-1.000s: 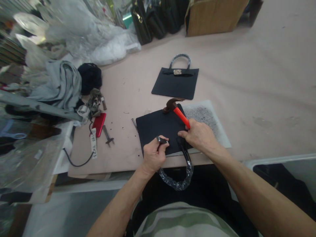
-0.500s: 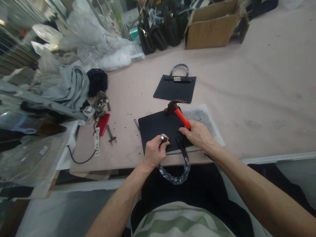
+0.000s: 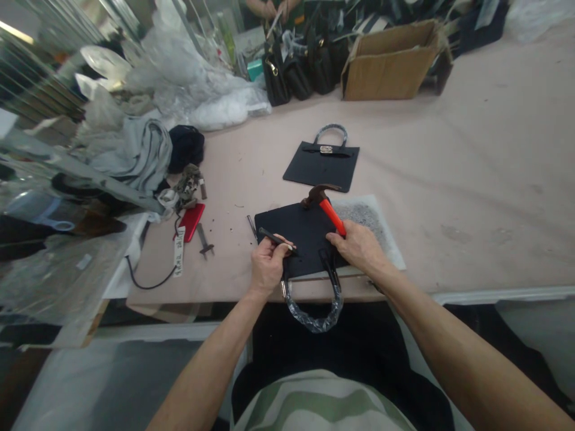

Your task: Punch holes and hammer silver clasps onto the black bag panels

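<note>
My left hand pinches a thin dark metal rod, slanted low over a black bag panel. My right hand grips the orange handle of a claw hammer, whose rusty head lies over the panel's upper part. From the panel's near edge a plastic-wrapped handle hangs past the table edge. Under the panel's right side shows a pale, speckled slab. Beyond it lies a second black panel with a wrapped handle and metal clasp.
A cardboard box and black handbags stand at the back. Another person's hands show behind them. On the left are a red object, a metal tool, a cable and folded grey cloth.
My left hand has moved slightly left and tipped the rod from nearly end-on to a low slant. The hammer stays in my right hand, almost unmoved. The camera view has shifted a little.
</note>
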Tool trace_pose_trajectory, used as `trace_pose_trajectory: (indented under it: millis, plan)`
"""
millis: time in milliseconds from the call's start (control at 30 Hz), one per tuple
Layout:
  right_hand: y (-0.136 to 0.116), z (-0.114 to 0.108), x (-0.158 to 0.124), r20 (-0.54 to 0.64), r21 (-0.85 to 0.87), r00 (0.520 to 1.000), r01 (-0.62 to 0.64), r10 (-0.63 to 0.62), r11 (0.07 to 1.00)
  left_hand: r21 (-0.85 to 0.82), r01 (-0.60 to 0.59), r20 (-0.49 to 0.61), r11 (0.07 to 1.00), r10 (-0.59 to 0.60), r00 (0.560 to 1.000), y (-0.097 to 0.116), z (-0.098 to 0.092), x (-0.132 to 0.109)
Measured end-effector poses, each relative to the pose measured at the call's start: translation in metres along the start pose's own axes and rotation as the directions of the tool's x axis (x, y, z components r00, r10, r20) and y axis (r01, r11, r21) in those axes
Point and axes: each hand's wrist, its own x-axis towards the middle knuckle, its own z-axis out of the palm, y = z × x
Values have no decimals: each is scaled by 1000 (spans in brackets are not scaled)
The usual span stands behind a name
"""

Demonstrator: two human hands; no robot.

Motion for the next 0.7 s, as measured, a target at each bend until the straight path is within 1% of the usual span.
trace_pose_trajectory:
  millis: [67, 133, 300, 433, 533, 700]
  plan:
    - [-1, 0, -1, -1, -3, 1000, -8, 8, 1000, -62, 58, -60, 996, -62, 996, -3, -5, 1]
    - [-1, -1, -1, 0, -7, 1000, -12, 12, 1000, -85, 79, -61, 993, -85, 995, -5, -7, 2]
    - [-2, -1, 0, 4, -18, 1000, -13, 13, 1000, -71, 77, -4, 995, -77, 997, 3, -2, 2]
    - [-2, 0, 0, 3, -13, 1000, -14, 14, 1000, 17, 30, 57, 999, -30, 998, 9, 5, 2]
    - [-2, 0, 0, -1, -16, 1000, -16, 16, 1000, 73, 7, 80, 997, -13, 997, 9, 6, 1]
    - [-1, 1, 0, -1, -39, 1000, -16, 16, 999, 99, -4, 113, 995, -7, 994, 9, 6, 2]
